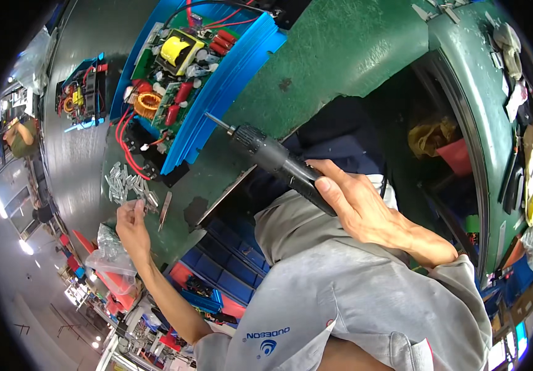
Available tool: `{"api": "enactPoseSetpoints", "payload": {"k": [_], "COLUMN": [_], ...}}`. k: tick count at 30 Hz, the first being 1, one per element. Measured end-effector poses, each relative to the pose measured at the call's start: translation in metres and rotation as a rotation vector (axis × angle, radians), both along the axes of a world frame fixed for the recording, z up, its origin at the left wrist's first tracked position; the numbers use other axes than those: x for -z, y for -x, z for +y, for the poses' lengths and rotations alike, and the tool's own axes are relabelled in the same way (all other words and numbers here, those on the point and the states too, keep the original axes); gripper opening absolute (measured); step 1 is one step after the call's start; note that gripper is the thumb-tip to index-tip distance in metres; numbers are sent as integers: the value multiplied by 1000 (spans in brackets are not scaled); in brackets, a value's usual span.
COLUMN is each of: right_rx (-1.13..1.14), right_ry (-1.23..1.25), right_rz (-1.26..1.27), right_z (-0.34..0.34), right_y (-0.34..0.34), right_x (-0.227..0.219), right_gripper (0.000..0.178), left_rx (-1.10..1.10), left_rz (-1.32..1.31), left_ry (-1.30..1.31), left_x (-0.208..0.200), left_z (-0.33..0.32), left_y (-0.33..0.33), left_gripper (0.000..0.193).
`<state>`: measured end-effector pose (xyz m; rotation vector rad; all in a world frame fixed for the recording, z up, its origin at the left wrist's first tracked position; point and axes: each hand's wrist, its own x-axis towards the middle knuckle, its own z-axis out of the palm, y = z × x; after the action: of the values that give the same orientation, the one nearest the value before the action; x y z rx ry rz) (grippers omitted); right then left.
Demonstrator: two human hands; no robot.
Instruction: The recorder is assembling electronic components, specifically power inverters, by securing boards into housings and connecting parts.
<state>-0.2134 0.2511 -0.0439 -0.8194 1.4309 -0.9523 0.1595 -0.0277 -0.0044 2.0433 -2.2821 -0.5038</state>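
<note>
My right hand (362, 201) is wrapped round a black electric screwdriver (276, 162). Its thin metal bit points up and left, close to the side of a blue metal housing (232, 74). Inside that housing sits a circuit board with a yellow transformer (175, 51), an orange copper coil (148, 104) and red capacitors. On the left, the fingers of my left hand (133, 232) are pinched together beside a pile of small silvery metal pieces (124, 183). What lies between those fingertips is too small to tell. Tweezers (166, 209) rest just right of the pile.
A second circuit assembly (83, 96) stands further left on the green worktop (316, 55). Red wires (124, 145) hang from the housing's near end. Blue bins (226, 247) sit below the edge. Bags and tools line the right-hand surface, with a yellow bag (433, 136) under it.
</note>
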Motion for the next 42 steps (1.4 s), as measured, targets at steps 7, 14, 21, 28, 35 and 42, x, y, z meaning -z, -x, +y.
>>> {"api": "enactPoseSetpoints", "payload": {"k": [7, 14, 21, 28, 35, 42], "right_rx": [33, 60, 69, 54, 48, 156], "right_ry": [75, 93, 60, -24, -10, -330], "right_rz": [48, 19, -72, -150, -193, -832], "right_z": [-4, -5, -2, -3, -4, -2], "right_y": [-11, -16, -14, -8, -7, -14], "right_x": [8, 15, 16, 8, 15, 14], "right_gripper": [47, 50, 56, 47, 61, 64], "left_rx": [115, 282, 750, 1024, 906, 868], "left_rz": [377, 533, 255, 97, 183, 296], "left_ry": [248, 249, 319, 414, 193, 164], "left_x": [-13, -45, -38, -31, -23, -18], "left_z": [9, 32, 32, 14, 5, 4], "left_y": [40, 155, 219, 231, 231, 221], "left_gripper": [15, 16, 10, 11, 11, 13]}}
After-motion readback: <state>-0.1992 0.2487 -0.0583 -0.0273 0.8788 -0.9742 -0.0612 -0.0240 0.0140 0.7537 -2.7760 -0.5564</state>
